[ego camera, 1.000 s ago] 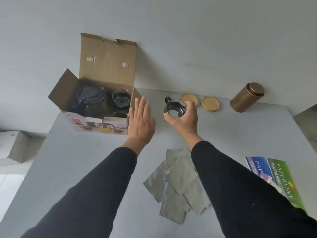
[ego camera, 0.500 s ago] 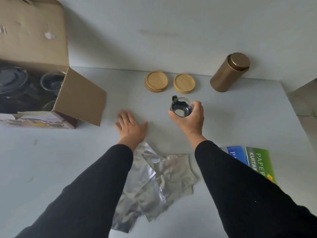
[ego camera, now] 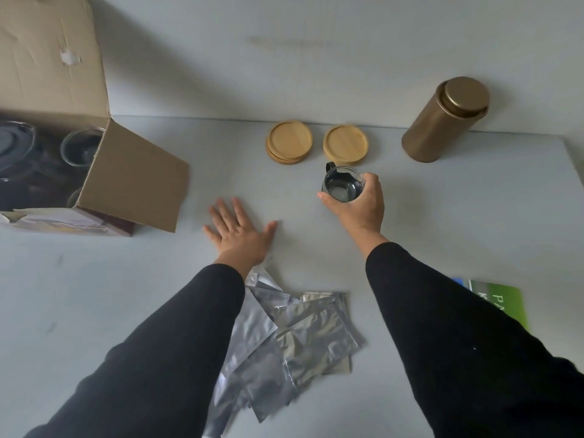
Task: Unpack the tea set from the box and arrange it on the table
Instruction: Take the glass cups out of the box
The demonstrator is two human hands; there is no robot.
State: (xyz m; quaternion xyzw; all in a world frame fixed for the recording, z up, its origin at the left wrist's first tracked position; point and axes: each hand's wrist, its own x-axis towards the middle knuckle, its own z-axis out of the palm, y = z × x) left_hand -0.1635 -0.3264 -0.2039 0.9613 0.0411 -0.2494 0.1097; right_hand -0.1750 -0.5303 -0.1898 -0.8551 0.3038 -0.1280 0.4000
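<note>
My right hand (ego camera: 358,207) grips a small glass cup (ego camera: 342,184) with a dark handle, held just in front of the right wooden coaster (ego camera: 345,145). A small stack of wooden coasters (ego camera: 289,146) lies to its left. My left hand (ego camera: 240,235) rests flat on the table (ego camera: 94,295), fingers spread, holding nothing. The open cardboard box (ego camera: 132,178) stands at the far left. Inside it I see a dark glass teapot (ego camera: 15,153) and another glass cup (ego camera: 80,147).
A gold tin canister (ego camera: 442,121) stands at the back right by the wall. Several silver foil pouches (ego camera: 294,336) lie between my forearms. A green and blue booklet (ego camera: 496,298) pokes out past my right sleeve. The table's right edge runs near the canister.
My right hand has carried the cup away from the box to just in front of the coasters. My left hand has dropped from beside the box flat onto the table. The view swung right.
</note>
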